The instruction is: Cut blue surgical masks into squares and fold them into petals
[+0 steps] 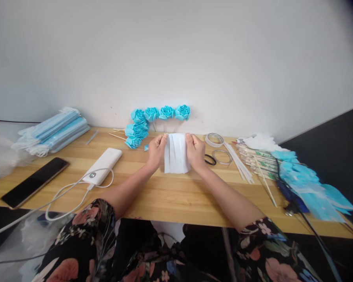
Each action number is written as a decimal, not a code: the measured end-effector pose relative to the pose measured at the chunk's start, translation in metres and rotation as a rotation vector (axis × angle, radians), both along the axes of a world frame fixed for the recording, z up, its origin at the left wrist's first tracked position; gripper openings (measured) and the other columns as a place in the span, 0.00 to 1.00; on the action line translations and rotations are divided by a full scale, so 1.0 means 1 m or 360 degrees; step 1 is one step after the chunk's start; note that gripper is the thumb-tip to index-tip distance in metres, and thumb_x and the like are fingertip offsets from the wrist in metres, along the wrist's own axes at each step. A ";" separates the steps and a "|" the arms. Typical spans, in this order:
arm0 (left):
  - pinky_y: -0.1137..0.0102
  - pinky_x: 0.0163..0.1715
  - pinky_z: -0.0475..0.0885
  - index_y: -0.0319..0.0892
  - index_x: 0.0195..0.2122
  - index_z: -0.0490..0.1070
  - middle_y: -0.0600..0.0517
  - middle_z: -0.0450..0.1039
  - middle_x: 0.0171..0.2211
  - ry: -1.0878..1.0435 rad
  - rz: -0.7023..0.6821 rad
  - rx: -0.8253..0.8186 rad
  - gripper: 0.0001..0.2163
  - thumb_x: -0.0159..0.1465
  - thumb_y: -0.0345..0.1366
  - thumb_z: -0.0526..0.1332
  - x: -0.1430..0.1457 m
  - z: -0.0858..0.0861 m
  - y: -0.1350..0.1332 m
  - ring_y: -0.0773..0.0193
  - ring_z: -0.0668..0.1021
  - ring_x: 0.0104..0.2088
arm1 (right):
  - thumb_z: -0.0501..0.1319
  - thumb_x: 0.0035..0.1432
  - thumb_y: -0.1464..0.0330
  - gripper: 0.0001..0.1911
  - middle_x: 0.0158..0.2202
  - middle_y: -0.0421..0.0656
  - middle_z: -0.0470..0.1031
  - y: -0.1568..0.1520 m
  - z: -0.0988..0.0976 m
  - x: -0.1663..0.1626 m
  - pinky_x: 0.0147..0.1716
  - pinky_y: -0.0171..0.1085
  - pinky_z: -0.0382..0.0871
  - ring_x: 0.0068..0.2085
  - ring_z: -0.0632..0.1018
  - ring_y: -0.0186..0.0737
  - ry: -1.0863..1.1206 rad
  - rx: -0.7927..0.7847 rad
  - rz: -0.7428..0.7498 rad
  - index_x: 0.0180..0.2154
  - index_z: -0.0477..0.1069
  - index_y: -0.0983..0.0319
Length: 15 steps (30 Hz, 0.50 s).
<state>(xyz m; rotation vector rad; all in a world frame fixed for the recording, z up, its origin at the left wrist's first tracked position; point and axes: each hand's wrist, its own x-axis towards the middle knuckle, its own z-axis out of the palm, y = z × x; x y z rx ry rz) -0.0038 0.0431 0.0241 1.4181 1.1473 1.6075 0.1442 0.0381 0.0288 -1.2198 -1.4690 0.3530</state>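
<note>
A pleated white face mask [175, 154] is held upright over the middle of the table. My left hand [157, 148] pinches its left edge near the top, and my right hand [195, 149] pinches its right edge at about the same height. The white side faces me; the far side is hidden. Just behind my hands lie blue flowers on sticks [137, 129], with more blue flower heads [166, 112] leaning against the wall. Scissors with a black handle loop [210, 159] lie partly covered by my right hand.
On the left are stacked face masks [59, 129], a phone [35, 182] and a white power bank [104, 164] with a trailing cable. Tape rolls [214, 140], white strips [239, 164], wrapped sticks [259, 160] and blue cut fabric [302, 176] lie on the right.
</note>
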 end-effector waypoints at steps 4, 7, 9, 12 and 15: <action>0.69 0.26 0.53 0.43 0.20 0.53 0.56 0.50 0.21 -0.0014 0.0071 -0.0034 0.21 0.66 0.44 0.60 0.000 -0.009 0.001 0.67 0.57 0.26 | 0.48 0.68 0.49 0.26 0.19 0.34 0.51 0.006 -0.013 0.002 0.28 0.37 0.52 0.25 0.57 0.34 -0.0072 0.0023 -0.0111 0.23 0.49 0.57; 0.69 0.26 0.52 0.44 0.20 0.52 0.56 0.48 0.21 -0.0033 0.0096 -0.0066 0.22 0.66 0.43 0.60 -0.006 -0.015 0.003 0.67 0.57 0.25 | 0.48 0.68 0.50 0.26 0.19 0.34 0.51 0.007 -0.016 0.006 0.28 0.38 0.52 0.25 0.57 0.35 -0.0089 0.0025 -0.0152 0.23 0.48 0.57; 0.69 0.26 0.51 0.43 0.20 0.53 0.57 0.48 0.21 -0.0023 0.0098 -0.0097 0.21 0.66 0.43 0.59 -0.010 -0.018 0.005 0.67 0.57 0.25 | 0.49 0.68 0.51 0.26 0.19 0.34 0.50 0.006 -0.017 0.007 0.28 0.38 0.52 0.25 0.57 0.34 -0.0082 0.0001 -0.0162 0.23 0.47 0.56; 0.70 0.25 0.52 0.43 0.21 0.55 0.57 0.50 0.21 -0.0039 0.0091 -0.0116 0.20 0.67 0.44 0.58 -0.012 -0.023 0.007 0.67 0.57 0.25 | 0.49 0.68 0.51 0.25 0.20 0.34 0.50 0.005 -0.019 0.008 0.28 0.37 0.52 0.25 0.56 0.34 -0.0053 -0.0027 -0.0162 0.23 0.48 0.56; 0.70 0.26 0.53 0.43 0.22 0.57 0.57 0.52 0.21 -0.0062 0.0099 -0.0125 0.19 0.66 0.45 0.58 -0.012 -0.025 0.008 0.67 0.59 0.25 | 0.49 0.68 0.53 0.24 0.20 0.34 0.50 0.005 -0.022 0.007 0.28 0.37 0.52 0.25 0.56 0.34 -0.0033 -0.0017 -0.0164 0.23 0.48 0.56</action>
